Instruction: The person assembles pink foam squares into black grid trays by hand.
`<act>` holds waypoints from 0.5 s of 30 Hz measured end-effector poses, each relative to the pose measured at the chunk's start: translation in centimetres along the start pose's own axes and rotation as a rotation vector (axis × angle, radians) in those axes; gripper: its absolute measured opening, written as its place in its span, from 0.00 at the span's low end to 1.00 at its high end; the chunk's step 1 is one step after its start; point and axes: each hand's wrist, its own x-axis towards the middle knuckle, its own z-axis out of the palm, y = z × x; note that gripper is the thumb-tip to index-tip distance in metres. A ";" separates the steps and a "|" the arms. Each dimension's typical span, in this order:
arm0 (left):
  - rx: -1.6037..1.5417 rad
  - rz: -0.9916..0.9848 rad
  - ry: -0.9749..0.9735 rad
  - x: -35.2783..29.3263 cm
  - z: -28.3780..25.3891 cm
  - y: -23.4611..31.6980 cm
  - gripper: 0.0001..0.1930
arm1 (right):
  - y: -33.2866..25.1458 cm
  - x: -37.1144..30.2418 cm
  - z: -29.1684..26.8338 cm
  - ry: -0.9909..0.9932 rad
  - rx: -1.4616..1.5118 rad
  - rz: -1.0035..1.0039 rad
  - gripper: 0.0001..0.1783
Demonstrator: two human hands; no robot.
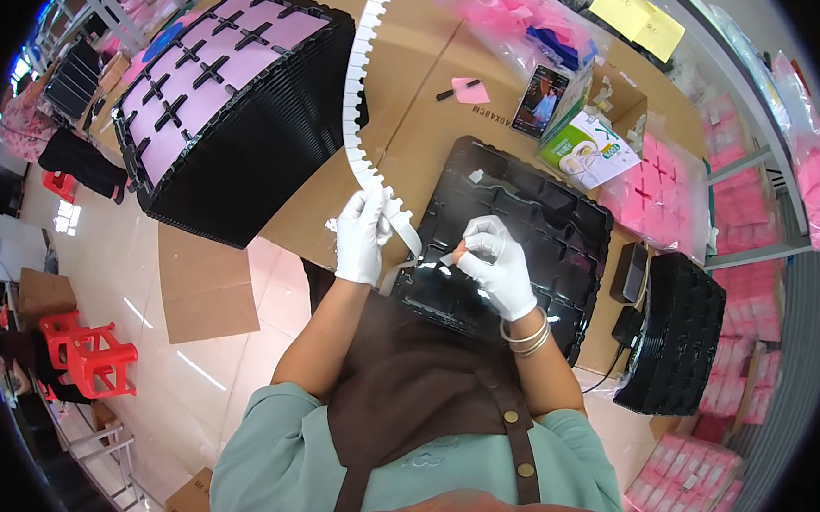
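My left hand (362, 240), in a white glove, is closed on a long white strip (351, 105) with notched tabs along its edge. Beyond the hand the strip runs up and away over the cardboard, and its near end curls toward the tray. My right hand (502, 272), gloved with a bare fingertip showing, pinches a small white piece (447, 259) just above the black plastic tray (568, 255). The tray has moulded compartments and lies in front of me. Another small white piece (476, 176) sits on its far left part.
A tall stack of black trays (259, 128) with a lilac top stands at the left. Farther right are a phone (540, 101), an open carton (590, 150) and pink bagged packs (659, 190). More black trays (675, 335) stand at the right edge. Red stools (98, 360) are on the floor.
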 end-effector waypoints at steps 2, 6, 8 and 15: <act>0.019 0.004 0.004 -0.5 0.5 0.9 0.09 | 2.8 -0.6 -0.2 -0.088 -0.216 0.014 0.08; 0.093 0.020 -0.009 -1.8 1.4 1.1 0.09 | 3.3 -1.2 3.3 -0.108 -0.910 0.101 0.09; 0.099 0.012 0.025 -2.4 2.0 0.8 0.08 | 2.8 -0.9 3.1 -0.060 -0.897 0.101 0.09; 0.062 -0.014 -0.035 -4.1 3.1 -0.7 0.09 | 1.3 0.9 1.8 0.100 0.011 0.034 0.08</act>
